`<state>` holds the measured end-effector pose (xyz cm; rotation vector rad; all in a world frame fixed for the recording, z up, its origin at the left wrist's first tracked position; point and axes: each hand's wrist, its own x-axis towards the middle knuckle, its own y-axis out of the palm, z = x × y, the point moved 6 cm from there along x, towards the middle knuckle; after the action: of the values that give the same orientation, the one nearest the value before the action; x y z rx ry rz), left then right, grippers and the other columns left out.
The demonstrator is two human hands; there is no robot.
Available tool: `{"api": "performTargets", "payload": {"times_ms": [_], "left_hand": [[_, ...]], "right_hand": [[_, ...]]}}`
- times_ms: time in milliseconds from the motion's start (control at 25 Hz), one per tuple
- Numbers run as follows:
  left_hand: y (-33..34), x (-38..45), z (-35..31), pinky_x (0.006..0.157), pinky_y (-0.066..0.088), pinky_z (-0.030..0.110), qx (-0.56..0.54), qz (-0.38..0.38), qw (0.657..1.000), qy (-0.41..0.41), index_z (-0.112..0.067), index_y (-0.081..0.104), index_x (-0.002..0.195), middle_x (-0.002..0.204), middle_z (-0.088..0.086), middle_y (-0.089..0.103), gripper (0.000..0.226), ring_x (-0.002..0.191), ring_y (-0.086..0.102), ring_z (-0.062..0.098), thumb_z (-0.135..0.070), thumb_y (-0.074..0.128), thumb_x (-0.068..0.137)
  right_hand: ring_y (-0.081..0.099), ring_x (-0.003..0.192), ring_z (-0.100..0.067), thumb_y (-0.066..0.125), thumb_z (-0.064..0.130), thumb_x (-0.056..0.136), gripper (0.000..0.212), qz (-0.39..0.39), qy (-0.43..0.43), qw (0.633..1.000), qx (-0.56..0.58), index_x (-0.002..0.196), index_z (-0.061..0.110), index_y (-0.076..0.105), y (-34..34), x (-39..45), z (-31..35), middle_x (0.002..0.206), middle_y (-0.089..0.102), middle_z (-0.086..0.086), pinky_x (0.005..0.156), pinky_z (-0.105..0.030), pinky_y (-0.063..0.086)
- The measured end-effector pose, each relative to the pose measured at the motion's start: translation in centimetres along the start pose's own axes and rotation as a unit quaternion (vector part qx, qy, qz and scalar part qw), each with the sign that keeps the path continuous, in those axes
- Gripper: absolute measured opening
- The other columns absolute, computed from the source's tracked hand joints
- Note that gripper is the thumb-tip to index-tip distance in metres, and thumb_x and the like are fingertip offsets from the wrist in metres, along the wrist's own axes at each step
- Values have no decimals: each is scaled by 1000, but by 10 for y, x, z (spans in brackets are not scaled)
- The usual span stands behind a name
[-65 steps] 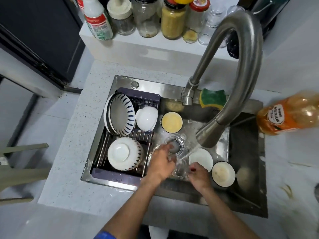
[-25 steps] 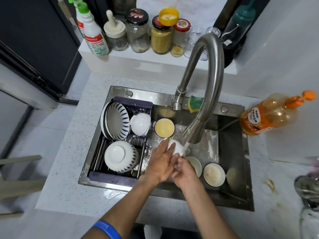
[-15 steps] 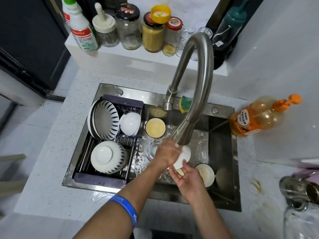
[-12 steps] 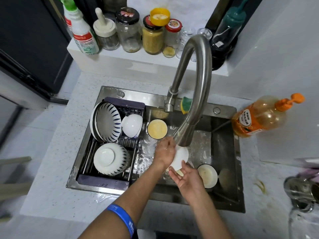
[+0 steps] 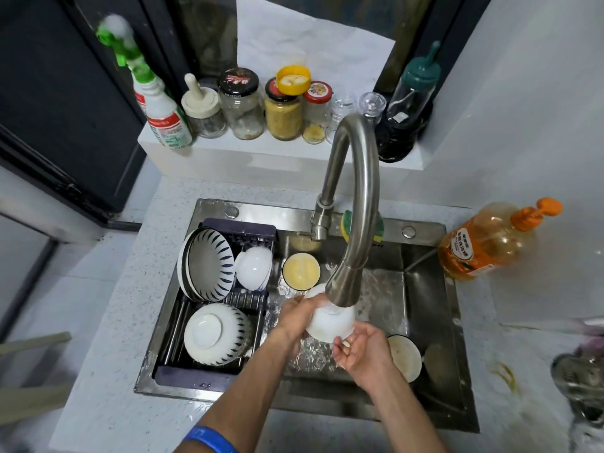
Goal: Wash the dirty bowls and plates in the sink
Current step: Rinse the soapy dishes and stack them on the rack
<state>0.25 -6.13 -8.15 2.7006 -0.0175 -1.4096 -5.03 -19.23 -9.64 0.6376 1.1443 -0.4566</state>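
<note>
Under the faucet spout [image 5: 343, 289] sits a small white bowl [image 5: 330, 323], turned so its base faces the stream, a sensible angle for rinsing the outside. The left hand [image 5: 299, 317] has its fingers clamped on the bowl's left side, holding it steady over the sink [image 5: 425, 322]. The right hand [image 5: 359, 349] cups just below the rim, fingers loosely curled and apart, palm up, touching the bowl's lower edge, probably ready to rub or turn it. Clean work looks stacked in the drying rack [image 5: 242, 230] on the left: a striped bowl [image 5: 209, 266] on edge and two bowls tipped to drain. Still waiting in the basin are a yellow-soiled bowl [image 5: 300, 269] behind the hands and another dirty bowl [image 5: 403, 356] just right of the right hand.
</note>
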Motion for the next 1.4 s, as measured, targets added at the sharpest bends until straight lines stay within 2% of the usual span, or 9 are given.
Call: {"api": "performTargets", "payload": {"times_ms": [160,440,600,680,760,960,1080,1240,1400], "left_hand": [[-1,-6,-5,90,56,45,1,18,1000,23,-13,52,117,107,10,70,76,101,67,27,-39,90,57],[7,-9,-14,63,56,25,-92,41,989,111,-10,71,105,89,3,77,28,79,71,16,2,73,80],[6,-11,-19,71,56,25,142,66,970,186,-18,77,93,86,-2,77,27,79,71,17,5,72,81],[6,-14,-15,82,57,27,378,47,894,236,-27,78,96,90,-4,78,27,85,72,17,-6,72,81],[9,-22,-19,94,50,27,601,-10,742,297,-28,74,110,103,0,76,31,100,68,19,-13,67,84],[10,-35,-14,112,16,41,788,-8,517,334,-25,67,112,113,-4,66,24,122,48,21,-16,62,90],[3,-39,-13,111,16,42,732,-50,582,349,-24,69,116,134,-1,51,29,132,33,23,-24,64,87],[-27,-36,-5,110,38,35,308,-38,879,361,-23,64,124,139,-2,44,65,131,40,19,8,69,67],[-44,-28,-6,97,52,35,8,-82,978,193,-22,48,141,132,-3,54,66,118,56,13,9,58,84]], "right_hand": [[58,65,-25,43,23,98,29,-21,-20,995,-91,110,2,60,0,12,14,96,68,-16,51,-30,53],[62,76,-29,42,54,97,53,-42,-23,990,-132,112,8,64,15,20,9,104,66,-16,59,-39,58],[67,92,-33,37,51,101,45,-16,-41,991,-129,110,15,63,30,15,5,103,70,-13,73,-44,58],[68,83,-30,38,46,102,42,-6,-53,987,-149,107,14,65,32,11,6,97,72,-12,72,-43,58],[68,77,-30,42,42,101,38,-6,-67,982,-179,107,11,64,32,7,8,97,70,-14,65,-41,58],[69,66,-31,40,-2,95,40,-14,-154,945,-290,131,12,49,30,-3,18,107,66,-20,48,-33,57],[70,83,-30,37,-9,89,49,-49,-209,942,-259,128,17,52,21,-8,19,111,64,-9,56,-38,61],[64,93,-28,40,-4,87,46,-80,-274,906,-312,125,16,56,30,-4,19,113,59,-4,62,-42,62],[66,93,-28,45,17,73,50,-103,-312,852,-407,119,26,61,33,-2,28,110,65,0,74,-51,60]]}}
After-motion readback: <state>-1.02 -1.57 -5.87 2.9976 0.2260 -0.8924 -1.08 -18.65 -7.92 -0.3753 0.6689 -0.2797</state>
